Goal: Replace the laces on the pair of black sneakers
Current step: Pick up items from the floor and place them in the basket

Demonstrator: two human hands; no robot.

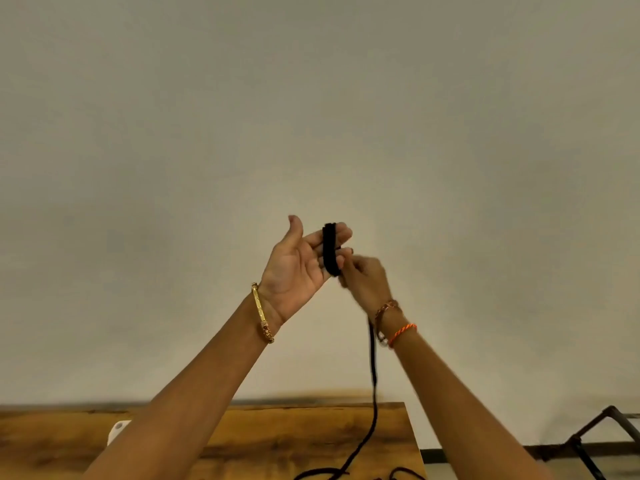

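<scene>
Head view: we see left hand [298, 268] open, fingers straight, black lace [331, 249] coiled round them. Right hand [363, 277] pinches lace, tail trailing to wooden table [277, 431]. Sneakers out of view; we judge relacing progress unknowable, lace merely being bundled.

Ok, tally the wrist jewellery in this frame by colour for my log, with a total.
Gold bangle, on the left wrist: 1
Brown bracelet, on the right wrist: 1
Orange cord, on the right wrist: 1
Total: 3
</scene>
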